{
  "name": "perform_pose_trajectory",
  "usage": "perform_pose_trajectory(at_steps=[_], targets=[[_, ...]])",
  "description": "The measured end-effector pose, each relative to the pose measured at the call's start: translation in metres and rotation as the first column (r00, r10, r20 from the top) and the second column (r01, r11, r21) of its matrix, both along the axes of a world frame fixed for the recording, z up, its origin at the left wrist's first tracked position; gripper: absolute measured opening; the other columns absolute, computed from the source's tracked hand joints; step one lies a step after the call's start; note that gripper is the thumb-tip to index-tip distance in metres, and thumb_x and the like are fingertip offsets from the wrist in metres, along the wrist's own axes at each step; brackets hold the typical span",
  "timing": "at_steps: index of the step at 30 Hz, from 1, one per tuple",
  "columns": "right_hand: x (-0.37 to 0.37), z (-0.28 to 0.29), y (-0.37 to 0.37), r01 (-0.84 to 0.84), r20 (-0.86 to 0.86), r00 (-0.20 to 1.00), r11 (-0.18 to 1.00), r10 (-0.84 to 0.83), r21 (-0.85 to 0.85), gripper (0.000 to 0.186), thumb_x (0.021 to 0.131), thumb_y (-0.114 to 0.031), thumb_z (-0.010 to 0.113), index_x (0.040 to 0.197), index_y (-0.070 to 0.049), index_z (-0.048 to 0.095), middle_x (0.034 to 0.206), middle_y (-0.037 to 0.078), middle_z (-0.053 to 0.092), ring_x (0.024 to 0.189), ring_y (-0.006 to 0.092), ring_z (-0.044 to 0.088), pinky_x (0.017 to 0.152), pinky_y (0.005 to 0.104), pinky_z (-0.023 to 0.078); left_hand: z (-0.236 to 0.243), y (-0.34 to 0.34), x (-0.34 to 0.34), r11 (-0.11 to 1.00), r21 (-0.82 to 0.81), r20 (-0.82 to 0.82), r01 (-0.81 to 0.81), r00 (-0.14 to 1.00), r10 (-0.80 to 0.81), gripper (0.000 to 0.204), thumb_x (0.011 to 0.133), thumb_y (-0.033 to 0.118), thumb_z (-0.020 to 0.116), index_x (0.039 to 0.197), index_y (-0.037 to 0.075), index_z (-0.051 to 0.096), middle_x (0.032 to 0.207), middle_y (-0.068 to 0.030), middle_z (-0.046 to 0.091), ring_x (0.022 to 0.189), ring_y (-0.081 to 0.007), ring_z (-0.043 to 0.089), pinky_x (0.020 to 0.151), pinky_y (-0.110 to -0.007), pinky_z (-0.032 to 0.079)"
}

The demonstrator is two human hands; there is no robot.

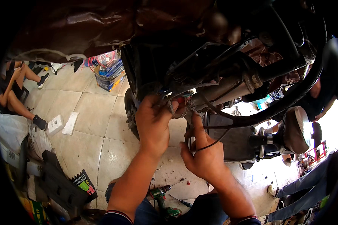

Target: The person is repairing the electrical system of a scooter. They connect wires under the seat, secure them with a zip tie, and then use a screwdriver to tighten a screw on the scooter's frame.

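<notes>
Both hands are up at the opened front of a dark scooter-like vehicle point(154, 63), among its wiring. My left hand point(154, 125) is closed, thumb and fingers pinching thin wires point(172, 105) beside a small red part point(181, 100). To its right, my right hand point(206, 152) has its index finger raised to the same spot and its other fingers curled around a thin black cable point(217, 141). Its fingertips are partly hidden, as is the wire junction. A grey metal tube point(233, 92) runs just above the right hand, and a thicker black cable point(278, 114) arcs past it.
On the tiled floor below lie a green cordless drill point(158, 193) and a screwdriver point(182, 201). White foam blocks point(56, 125) and a box of wires point(110, 78) are at left. A seated person point(15, 90) is far left; another person's legs point(304, 195) reach in from the right.
</notes>
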State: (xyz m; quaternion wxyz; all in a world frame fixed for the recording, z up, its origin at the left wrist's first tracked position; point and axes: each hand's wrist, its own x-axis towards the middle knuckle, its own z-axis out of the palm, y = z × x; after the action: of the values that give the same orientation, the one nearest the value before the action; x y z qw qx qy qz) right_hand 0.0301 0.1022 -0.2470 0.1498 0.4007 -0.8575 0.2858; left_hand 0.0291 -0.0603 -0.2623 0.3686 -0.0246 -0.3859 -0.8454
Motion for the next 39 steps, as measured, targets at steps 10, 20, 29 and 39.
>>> perform_pose_trajectory(at_steps=[10,20,29,39], targets=[[-0.009,0.008,-0.012,-0.025,-0.008,1.000,1.000,0.025,-0.010,0.092,0.085,-0.006,0.077,0.162,0.005,0.028,0.082,0.010,0.075,0.068,0.0283,0.074,0.062,0.0380,0.057,-0.011,-0.002,-0.023,0.957,0.244,-0.139,0.155,0.982,-0.124,0.023,0.109,0.009,0.059,0.131,0.002,0.061,0.125,-0.0132,0.072,0.114,-0.0249,0.070,0.104,-0.043,0.056],[-0.018,0.005,-0.002,-0.194,0.286,0.930,0.969,0.231,-0.153,0.081,0.081,-0.006,0.076,0.153,0.003,0.039,0.085,0.014,0.075,0.079,0.0364,0.073,0.073,0.0461,0.057,-0.003,-0.010,-0.012,0.985,0.143,-0.114,0.093,0.990,-0.077,0.019,0.109,0.017,0.063,0.122,0.003,0.063,0.117,-0.0109,0.072,0.103,-0.0233,0.073,0.086,-0.039,0.062],[-0.021,-0.003,-0.008,-0.255,0.251,0.927,0.959,0.280,-0.128,0.091,0.081,-0.013,0.076,0.162,0.001,0.035,0.091,0.018,0.076,0.082,0.0453,0.073,0.074,0.0509,0.058,0.011,-0.005,0.007,0.971,0.018,0.185,0.239,0.954,-0.238,0.047,0.112,0.043,0.056,0.131,0.001,0.063,0.117,-0.0146,0.074,0.104,-0.0280,0.072,0.098,-0.043,0.055],[-0.028,0.007,0.012,-0.339,0.445,0.789,0.904,0.423,-0.258,0.089,0.084,-0.015,0.077,0.160,0.005,0.036,0.090,0.017,0.076,0.077,0.0397,0.075,0.070,0.0487,0.059,0.011,-0.018,0.017,0.972,-0.152,-0.158,0.177,0.967,-0.201,0.045,0.111,0.026,0.057,0.147,-0.001,0.054,0.142,-0.0191,0.066,0.128,-0.0341,0.066,0.112,-0.049,0.050]])
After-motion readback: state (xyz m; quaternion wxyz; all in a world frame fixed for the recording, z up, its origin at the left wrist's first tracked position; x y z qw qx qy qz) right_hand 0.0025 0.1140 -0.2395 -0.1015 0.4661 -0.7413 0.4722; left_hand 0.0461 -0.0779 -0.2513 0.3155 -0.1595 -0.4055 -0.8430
